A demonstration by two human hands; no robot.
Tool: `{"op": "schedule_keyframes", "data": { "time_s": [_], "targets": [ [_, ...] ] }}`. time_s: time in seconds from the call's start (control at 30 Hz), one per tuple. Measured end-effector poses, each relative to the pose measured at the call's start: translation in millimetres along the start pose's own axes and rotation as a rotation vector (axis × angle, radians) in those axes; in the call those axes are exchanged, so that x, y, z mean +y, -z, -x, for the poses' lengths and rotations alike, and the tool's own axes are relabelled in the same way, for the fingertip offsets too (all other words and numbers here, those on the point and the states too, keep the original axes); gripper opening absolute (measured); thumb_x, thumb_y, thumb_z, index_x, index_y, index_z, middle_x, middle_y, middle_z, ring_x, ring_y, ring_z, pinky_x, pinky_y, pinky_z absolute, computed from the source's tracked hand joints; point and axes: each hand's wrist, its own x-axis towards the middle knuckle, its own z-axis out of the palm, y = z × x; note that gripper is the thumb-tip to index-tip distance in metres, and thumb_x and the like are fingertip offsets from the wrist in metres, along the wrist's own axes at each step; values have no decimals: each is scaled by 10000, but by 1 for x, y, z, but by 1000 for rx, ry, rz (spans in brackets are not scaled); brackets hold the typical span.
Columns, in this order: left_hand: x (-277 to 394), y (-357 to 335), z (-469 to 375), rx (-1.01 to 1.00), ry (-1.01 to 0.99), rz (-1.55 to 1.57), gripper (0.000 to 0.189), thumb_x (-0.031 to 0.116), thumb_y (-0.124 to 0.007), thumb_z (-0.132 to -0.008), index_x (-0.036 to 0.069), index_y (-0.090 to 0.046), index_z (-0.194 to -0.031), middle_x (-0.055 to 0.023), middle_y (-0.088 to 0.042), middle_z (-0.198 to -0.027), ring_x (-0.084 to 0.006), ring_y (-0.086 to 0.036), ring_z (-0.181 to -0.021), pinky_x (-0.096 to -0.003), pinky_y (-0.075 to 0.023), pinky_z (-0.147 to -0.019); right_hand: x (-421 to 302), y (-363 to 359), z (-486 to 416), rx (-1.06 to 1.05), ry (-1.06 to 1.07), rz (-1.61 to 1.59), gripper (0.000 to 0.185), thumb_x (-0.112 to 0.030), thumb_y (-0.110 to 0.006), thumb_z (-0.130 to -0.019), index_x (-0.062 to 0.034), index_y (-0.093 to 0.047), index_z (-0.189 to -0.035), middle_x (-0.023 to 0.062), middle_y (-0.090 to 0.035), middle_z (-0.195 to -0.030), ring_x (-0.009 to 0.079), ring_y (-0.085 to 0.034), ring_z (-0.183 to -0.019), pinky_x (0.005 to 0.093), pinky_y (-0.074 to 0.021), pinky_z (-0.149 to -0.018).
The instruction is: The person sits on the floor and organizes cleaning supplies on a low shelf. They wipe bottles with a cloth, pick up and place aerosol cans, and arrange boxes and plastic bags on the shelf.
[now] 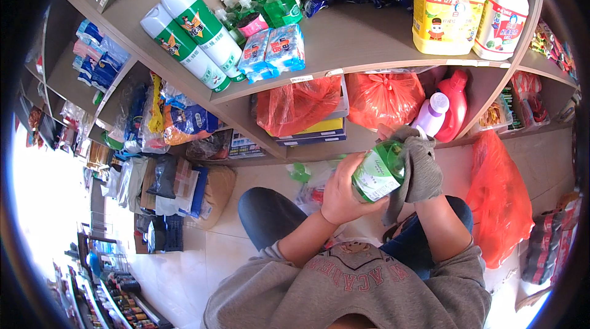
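Note:
In my left hand [341, 193] is a green clear plastic bottle [375, 174] with a white and green label, tilted in front of my chest. A grey cloth [421, 167] covers most of my right hand [427, 203] and presses against the bottle's far end, to the right. One end of the cloth hangs down beside the bottle. My right fingers are largely hidden by the fabric. On the shelf ahead stand several similar green pump bottles [282, 4], next to two white and green spray cans [198, 29].
The wooden shelf unit [368, 45] holds a yellow jug [447, 10], a white jug [501, 15] and blue packs [273, 50]. Below are red plastic bags [386, 98] and a pink bottle [451, 105]. A large red bag [498, 209] stands on the floor at right; boxes [161, 186] stand at left.

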Motion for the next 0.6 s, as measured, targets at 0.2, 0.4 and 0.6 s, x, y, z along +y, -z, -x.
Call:
{"op": "schedule_keyframes", "data": {
  "time_s": [0.2, 0.4, 0.6],
  "targets": [
    [-4, 5, 16, -26, 83, 46, 987, 300, -932, -618, 15, -392, -1394, -217, -559, -1310, -377, -588, -1196, -458, -477, -1014, -22, -13, -2, 212, -251, -230, 770, -642, -459, -974, -31, -425, -1441, 178, -462, -1494, 286, -553, -1244, 465, -479, -1037],
    [-39, 9, 36, -184, 343, 705, 1022, 256, -891, -695, 11, -292, -1486, -168, -508, -1348, -264, -512, -1272, -413, -402, -1074, -41, -16, 6, -151, -339, 96, 817, -640, -393, -1004, 69, -457, -1404, 156, -527, -1445, 241, -594, -1216, 383, -491, -1021],
    [-36, 10, 41, -263, 574, 1144, 1058, 194, -856, -717, 27, -199, -1530, -146, -409, -1448, -249, -413, -1368, -387, -336, -1127, -51, -19, 4, -255, -356, 102, 507, -312, -572, -982, 72, -564, -1313, 141, -607, -1357, 173, -622, -1143, 310, -505, -988]
  ]
}}
